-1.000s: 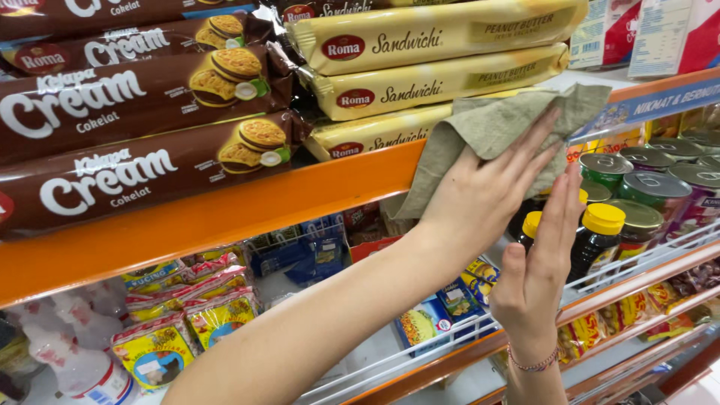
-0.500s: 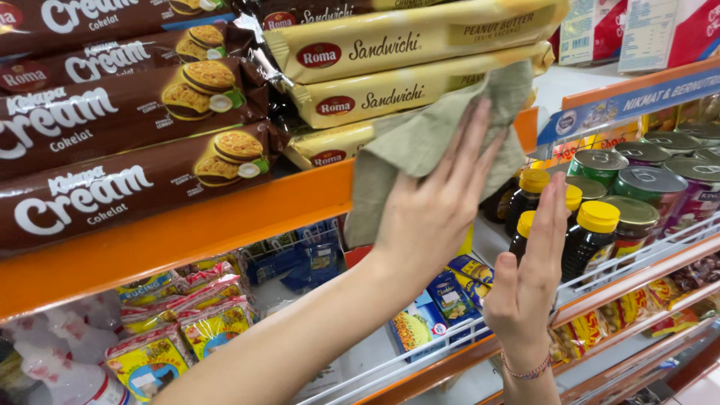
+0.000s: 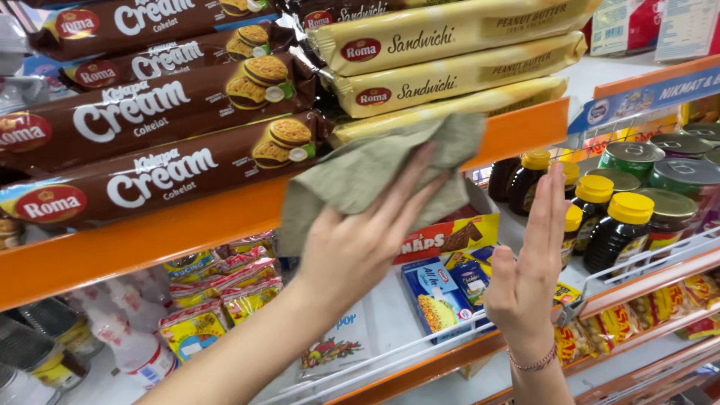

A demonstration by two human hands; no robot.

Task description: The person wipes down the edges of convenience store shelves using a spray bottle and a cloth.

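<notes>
My left hand (image 3: 358, 241) presses a grey-green cloth (image 3: 379, 169) flat against the orange front edge of the upper shelf (image 3: 150, 238), just below the yellow biscuit packs (image 3: 450, 71) and beside the brown cream-biscuit packs (image 3: 161, 127). My fingers are spread over the cloth. My right hand (image 3: 527, 274) is held upright and flat with nothing in it, a thin bracelet on the wrist, in front of dark bottles with yellow caps (image 3: 615, 229).
Green-lidded jars (image 3: 675, 176) stand at the right behind a white wire rail (image 3: 645, 262). Below the rail lie blue boxes (image 3: 442, 292) and small snack packets (image 3: 195, 330). Clear plastic bottles (image 3: 124, 341) sit at the lower left. A lower orange shelf edge (image 3: 465, 356) runs across.
My left hand has slid the cloth leftward along the orange shelf edge, from under the right end of the yellow packs to their left end. My right hand has stayed upright.
</notes>
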